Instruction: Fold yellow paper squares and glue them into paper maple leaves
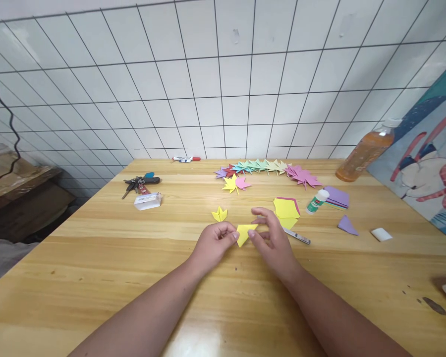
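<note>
Between my two hands is a small folded piece of yellow paper [243, 236], with a point facing down toward me. My left hand [216, 244] pinches its left edge between thumb and fingers. On its right side, my right hand [273, 243] has the thumb on the paper and the index finger raised and curled. Just beyond my left hand lies a folded yellow paper piece [219, 214] with several points. Past my right hand are yellow paper squares [287, 208], and a silver utility knife [298, 236] lies beside that hand.
Folded paper leaves [260, 166] in several colours line the back near the tiled wall. At right stand a glue stick [317, 202] and a drink bottle [367, 151], near purple paper [336, 197] and an eraser [381, 234]. Keys [137, 184], a small box [147, 201] and a marker [186, 159] lie left.
</note>
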{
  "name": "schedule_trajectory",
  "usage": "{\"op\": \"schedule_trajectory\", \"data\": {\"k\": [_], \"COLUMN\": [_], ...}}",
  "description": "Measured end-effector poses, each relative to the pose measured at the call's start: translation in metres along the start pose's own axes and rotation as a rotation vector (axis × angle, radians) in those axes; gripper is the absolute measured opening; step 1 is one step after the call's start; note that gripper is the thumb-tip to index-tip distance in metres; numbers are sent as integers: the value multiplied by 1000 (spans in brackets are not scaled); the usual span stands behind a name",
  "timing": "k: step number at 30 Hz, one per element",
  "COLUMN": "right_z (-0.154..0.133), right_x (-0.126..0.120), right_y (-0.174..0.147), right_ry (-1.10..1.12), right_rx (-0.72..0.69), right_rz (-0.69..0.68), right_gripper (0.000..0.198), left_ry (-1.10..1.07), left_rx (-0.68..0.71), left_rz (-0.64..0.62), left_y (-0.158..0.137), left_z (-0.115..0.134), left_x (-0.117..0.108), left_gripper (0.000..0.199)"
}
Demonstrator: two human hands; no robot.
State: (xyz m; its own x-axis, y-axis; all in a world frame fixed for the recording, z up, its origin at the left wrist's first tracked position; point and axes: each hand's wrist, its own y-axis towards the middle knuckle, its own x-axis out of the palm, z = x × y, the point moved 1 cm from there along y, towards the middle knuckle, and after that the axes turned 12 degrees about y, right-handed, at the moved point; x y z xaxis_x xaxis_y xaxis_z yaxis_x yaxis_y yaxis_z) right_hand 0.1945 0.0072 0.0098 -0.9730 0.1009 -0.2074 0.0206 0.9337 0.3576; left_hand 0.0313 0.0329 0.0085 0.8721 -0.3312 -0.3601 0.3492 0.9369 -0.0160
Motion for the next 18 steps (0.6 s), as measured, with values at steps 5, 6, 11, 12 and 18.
{"op": "schedule_trajectory", "data": {"k": [5,6,11,12,18], "right_z": [-10,-10,-6,-4,2], "right_x": [-3,-2,4,4,3], "right_y": [-4,-5,-5,-4,0], "right_ry": [-293,-315,-350,-347,-168], "right_rx": [-268,-296,-314,-310,-203], "right_rz": [55,-21,-263,-265,-195], "right_gripper": [23,20,20,20,10], "left_ry": [-319,-360,-423,-417,-324], "left_rx": [-136,-145,-142,-139,-109], "left_rz": [73,69,21,11,19], "left_y": [2,2,0,0,1], "left_z": [-3,-4,-4,-4,-2], "left_x": [-2,-2,2,2,3], "left_gripper": [22,21,20,20,20]}}
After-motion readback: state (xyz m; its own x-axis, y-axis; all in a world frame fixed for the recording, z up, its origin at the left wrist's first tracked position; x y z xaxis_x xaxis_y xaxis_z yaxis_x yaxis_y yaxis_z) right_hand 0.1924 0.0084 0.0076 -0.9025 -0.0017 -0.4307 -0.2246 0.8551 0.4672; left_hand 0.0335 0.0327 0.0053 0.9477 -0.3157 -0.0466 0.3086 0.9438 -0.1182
